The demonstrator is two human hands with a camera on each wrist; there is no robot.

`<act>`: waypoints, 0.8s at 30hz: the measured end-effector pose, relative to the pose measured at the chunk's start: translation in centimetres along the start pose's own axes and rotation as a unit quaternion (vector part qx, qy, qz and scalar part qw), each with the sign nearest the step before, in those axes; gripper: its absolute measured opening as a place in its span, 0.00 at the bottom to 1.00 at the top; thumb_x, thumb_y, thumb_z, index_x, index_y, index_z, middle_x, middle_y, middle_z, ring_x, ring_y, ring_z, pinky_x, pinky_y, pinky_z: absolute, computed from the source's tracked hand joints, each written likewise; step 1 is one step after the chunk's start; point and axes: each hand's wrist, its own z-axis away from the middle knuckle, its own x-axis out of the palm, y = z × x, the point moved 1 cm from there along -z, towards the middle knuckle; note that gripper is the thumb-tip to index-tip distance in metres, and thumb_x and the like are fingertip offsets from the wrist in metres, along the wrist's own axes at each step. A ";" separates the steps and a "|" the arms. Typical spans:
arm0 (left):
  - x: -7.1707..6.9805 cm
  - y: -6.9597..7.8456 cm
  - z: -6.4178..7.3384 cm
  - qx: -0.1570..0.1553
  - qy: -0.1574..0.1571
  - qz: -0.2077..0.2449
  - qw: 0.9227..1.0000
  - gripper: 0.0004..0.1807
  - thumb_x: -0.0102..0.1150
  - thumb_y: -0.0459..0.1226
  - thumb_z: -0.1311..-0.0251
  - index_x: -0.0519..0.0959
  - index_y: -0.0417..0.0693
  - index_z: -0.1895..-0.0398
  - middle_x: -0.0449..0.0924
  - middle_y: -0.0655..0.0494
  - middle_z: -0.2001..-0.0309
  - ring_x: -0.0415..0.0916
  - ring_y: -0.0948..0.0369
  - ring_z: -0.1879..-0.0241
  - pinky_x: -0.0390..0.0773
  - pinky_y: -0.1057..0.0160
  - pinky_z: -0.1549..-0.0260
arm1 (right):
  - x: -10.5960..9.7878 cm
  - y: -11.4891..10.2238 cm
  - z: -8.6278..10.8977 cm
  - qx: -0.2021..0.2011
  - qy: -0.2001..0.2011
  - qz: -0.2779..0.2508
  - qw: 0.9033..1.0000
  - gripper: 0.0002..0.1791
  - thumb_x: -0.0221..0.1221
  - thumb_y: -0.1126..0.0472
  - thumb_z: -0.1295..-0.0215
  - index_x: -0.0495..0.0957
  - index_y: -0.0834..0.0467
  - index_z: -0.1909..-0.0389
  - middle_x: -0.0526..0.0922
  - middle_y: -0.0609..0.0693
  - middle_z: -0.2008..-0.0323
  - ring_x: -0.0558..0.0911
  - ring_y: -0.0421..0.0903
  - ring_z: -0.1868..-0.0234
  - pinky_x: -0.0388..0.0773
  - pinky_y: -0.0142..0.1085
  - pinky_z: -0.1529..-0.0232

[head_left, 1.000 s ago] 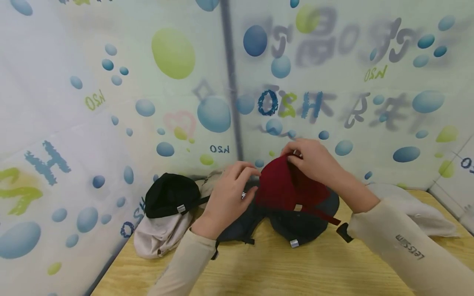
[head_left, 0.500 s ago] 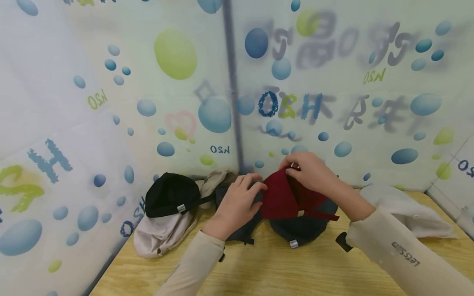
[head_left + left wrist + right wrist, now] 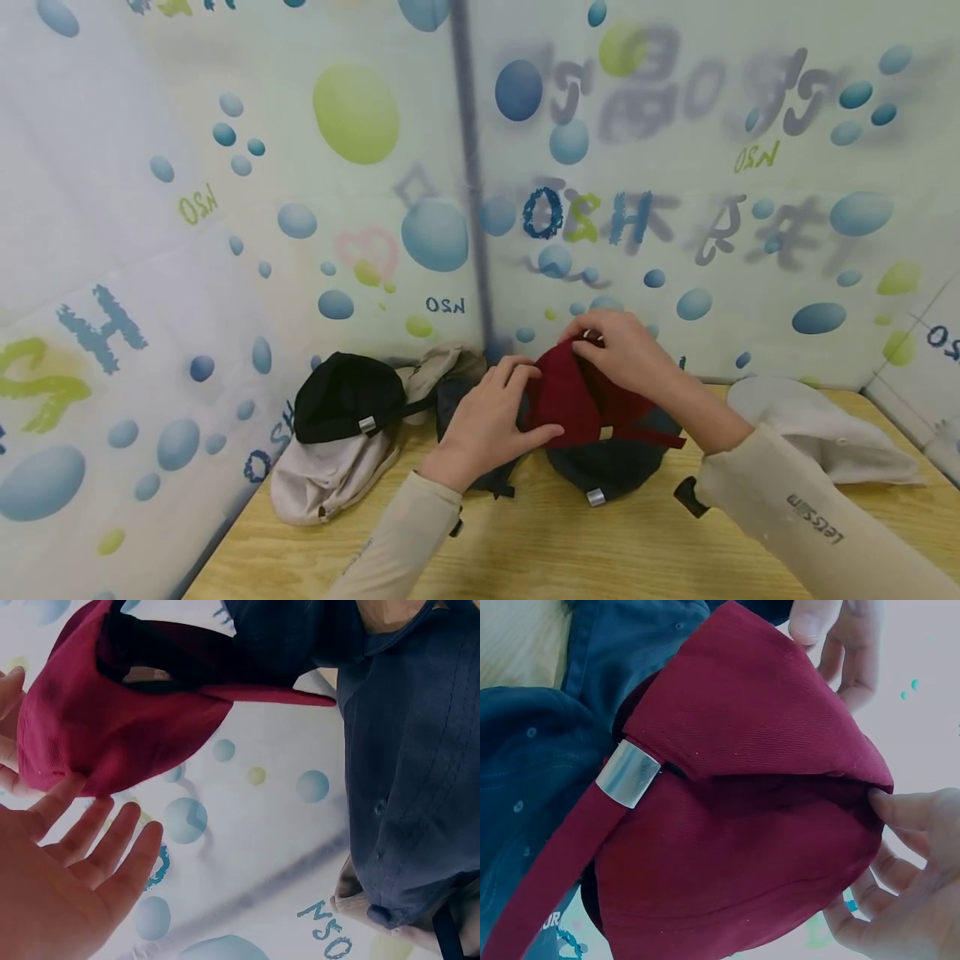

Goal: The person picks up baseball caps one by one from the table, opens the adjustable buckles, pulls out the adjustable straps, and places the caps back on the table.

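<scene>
Pinching a red cap (image 3: pixel 566 396) at the crown with right fingers (image 3: pixel 898 871), over a dark cap (image 3: pixel 611 471) on the tabletop (image 3: pixel 570 554); holding loosely extended left fingers (image 3: pixel 112 844) at its left side, opposite the strap end (image 3: pixel 662 438).

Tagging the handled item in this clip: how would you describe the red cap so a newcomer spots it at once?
Start at the wooden table in front of the bubble-print wall sheet. In the head view, just right of centre, the red cap overlaps a dark cap. It alone is red, unlike the black cap farther left, and has a matching strap and metal buckle.
</scene>
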 end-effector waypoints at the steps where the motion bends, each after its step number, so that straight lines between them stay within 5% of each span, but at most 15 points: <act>1: 0.1 0.0 0.0 -0.005 -0.001 0.000 1.000 0.37 0.65 0.61 0.43 0.69 0.49 0.39 0.68 0.54 0.36 0.75 0.57 0.46 0.84 0.60 0.56 | 0.1 0.0 0.0 0.002 0.002 -0.003 1.000 0.07 0.58 0.68 0.30 0.85 0.59 0.58 0.85 0.57 0.59 0.83 0.54 0.58 0.82 0.51 0.54; 11: 0.4 0.2 0.2 -0.032 -0.015 -0.028 0.999 0.23 0.63 0.58 0.38 0.74 0.49 0.57 0.65 0.53 0.31 0.73 0.54 0.41 0.85 0.60 0.62 | 0.6 -0.7 -0.1 0.003 0.002 -0.018 1.000 0.08 0.58 0.67 0.30 0.85 0.57 0.58 0.85 0.55 0.59 0.83 0.53 0.57 0.82 0.51 0.52; 19: 0.4 0.2 0.2 -0.004 0.041 -0.038 0.998 0.12 0.61 0.47 0.33 0.79 0.50 0.55 0.73 0.53 0.38 0.77 0.55 0.45 0.85 0.61 0.60 | 0.7 -0.8 0.1 0.008 0.008 -0.014 1.000 0.08 0.58 0.66 0.29 0.84 0.56 0.57 0.85 0.55 0.58 0.84 0.54 0.56 0.82 0.50 0.52; 24: 0.2 0.1 0.2 -0.015 0.040 -0.006 0.999 0.11 0.60 0.45 0.31 0.78 0.50 0.54 0.75 0.53 0.39 0.81 0.57 0.49 0.85 0.60 0.58 | 0.7 -0.6 0.4 0.002 0.018 -0.013 1.000 0.07 0.58 0.67 0.30 0.84 0.58 0.57 0.85 0.56 0.57 0.83 0.54 0.57 0.83 0.50 0.53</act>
